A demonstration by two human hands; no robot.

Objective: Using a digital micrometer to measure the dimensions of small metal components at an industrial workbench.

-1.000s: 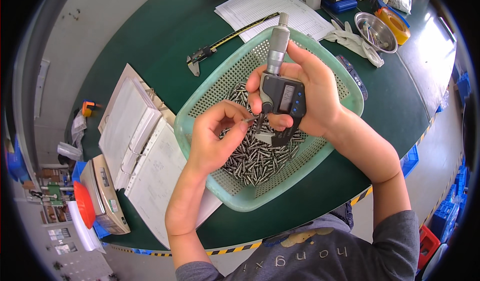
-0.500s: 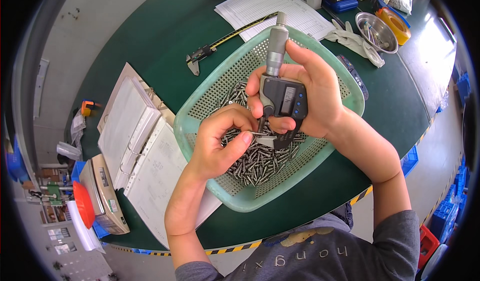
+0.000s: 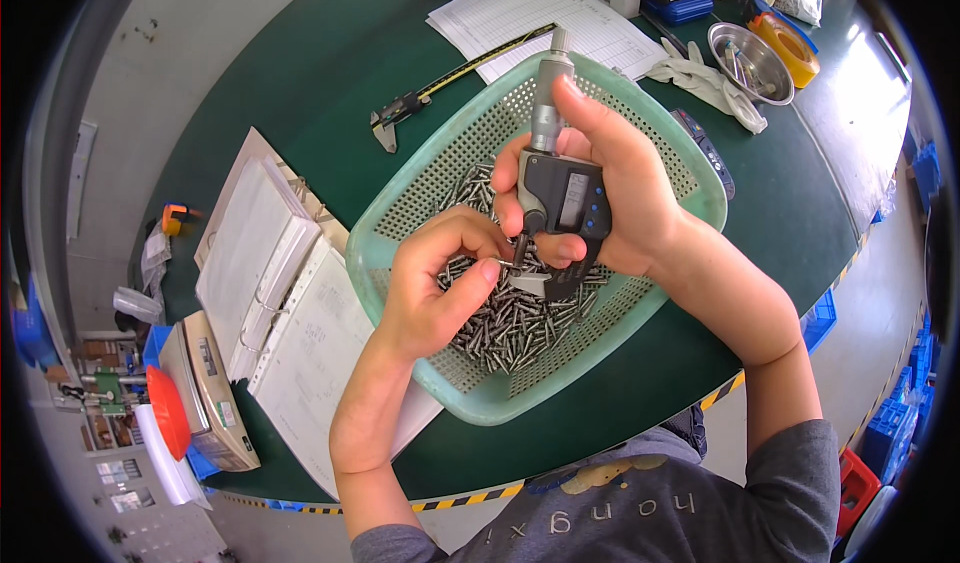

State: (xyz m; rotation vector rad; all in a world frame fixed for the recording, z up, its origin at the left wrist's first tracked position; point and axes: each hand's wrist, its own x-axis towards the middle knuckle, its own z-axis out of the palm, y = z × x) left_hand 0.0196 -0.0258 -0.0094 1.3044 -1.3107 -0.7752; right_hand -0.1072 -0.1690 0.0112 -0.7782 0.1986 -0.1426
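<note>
Digital micrometer [image 3: 562,191], gripped in right hand [image 3: 640,201]. Metal pin [image 3: 507,263], pinched by left hand [image 3: 428,281] at micrometer's seven o'clock

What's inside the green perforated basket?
A heap of small metal pins. The left hand, right hand and digital micrometer hide part of it; anything beneath the heap is covered.

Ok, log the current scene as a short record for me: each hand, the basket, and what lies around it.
Right hand: gripping the digital micrometer, thumb at its thimble
Left hand: pinching a small metal pin near the micrometer's tips; contact unclear
Basket: green, perforated, below both hands, holding many small metal parts
Left of basket: open ring binder, beige scale
Beyond basket: caliper, printed sheets
Far right: white glove, metal bowl
</note>
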